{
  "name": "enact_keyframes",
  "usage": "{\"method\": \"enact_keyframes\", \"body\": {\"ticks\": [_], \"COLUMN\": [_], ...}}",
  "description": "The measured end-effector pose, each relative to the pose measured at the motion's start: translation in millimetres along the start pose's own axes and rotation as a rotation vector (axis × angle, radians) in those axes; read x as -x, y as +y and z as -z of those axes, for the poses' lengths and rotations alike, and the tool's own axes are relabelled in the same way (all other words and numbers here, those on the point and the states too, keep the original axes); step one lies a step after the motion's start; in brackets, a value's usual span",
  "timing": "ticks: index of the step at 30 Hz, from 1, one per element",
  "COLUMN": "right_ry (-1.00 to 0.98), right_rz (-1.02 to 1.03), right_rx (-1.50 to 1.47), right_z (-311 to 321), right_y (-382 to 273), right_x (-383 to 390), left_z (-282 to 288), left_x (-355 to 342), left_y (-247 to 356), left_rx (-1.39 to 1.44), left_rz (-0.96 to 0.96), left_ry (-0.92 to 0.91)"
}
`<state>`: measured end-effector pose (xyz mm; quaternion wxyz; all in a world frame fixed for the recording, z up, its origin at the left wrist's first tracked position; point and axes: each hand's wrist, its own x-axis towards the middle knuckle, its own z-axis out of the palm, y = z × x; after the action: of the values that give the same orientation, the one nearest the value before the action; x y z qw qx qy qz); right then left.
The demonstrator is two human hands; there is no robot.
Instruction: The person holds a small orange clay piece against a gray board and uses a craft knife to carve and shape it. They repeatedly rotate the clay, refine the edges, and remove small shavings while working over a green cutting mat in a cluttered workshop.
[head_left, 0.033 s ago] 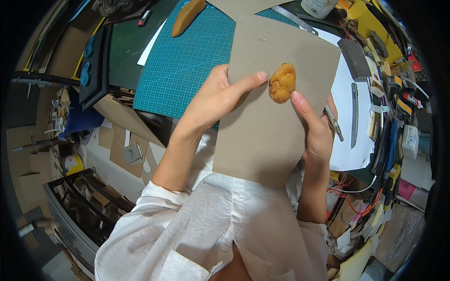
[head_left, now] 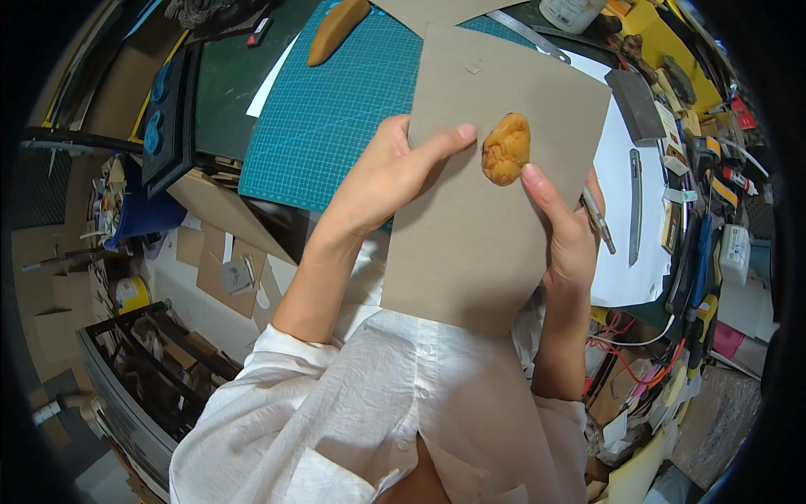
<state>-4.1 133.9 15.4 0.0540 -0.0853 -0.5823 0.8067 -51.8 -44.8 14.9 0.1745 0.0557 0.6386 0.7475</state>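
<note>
A sheet of grey-brown cardboard [head_left: 470, 244] is held up in front of my white shirt. My left hand [head_left: 382, 181] grips its left edge, thumb lying on the face and fingers hidden behind. From the other side my right hand [head_left: 571, 239] clasps the sheet, and a slim metal pen-shaped tool [head_left: 598, 220] sticks out by its fingers. An amber-coloured, wrinkled lump [head_left: 506, 149] shows in the sheet's upper middle; whether it lies on top or sits in a cut-out I cannot tell. My right thumb touches its lower edge, while my left thumb stops just short of it.
Beneath and beyond lies a teal cutting mat [head_left: 327, 126] with a curved tan piece [head_left: 337, 32] on it. To the right are white paper [head_left: 617, 277], a grey utility knife [head_left: 635, 206], a metal ruler [head_left: 525, 34] and crowded tools. A dark metal-framed rack [head_left: 126, 370] stands lower left.
</note>
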Motion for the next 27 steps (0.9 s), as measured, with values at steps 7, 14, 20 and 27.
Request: {"method": "enact_keyframes", "body": {"ticks": [7, 14, 20, 27], "right_ry": [-0.032, -0.037, -0.042, -0.037], "right_rz": [0.004, 0.012, 0.022, 0.048], "right_rx": [0.057, 0.062, 0.062, 0.08], "right_z": [3, 3, 3, 2], "right_y": [0, 1, 2, 2], "right_x": [0, -1, -1, -1], "left_z": [-2, -1, -2, -1], "left_x": [-1, -5, -4, -5], "left_y": [-6, -7, -6, -8], "left_rx": [-0.016, -0.037, -0.051, -0.109], "left_rz": [-0.032, -0.091, -0.106, -0.101], "left_ry": [0.024, -0.041, -0.026, -0.012]}}
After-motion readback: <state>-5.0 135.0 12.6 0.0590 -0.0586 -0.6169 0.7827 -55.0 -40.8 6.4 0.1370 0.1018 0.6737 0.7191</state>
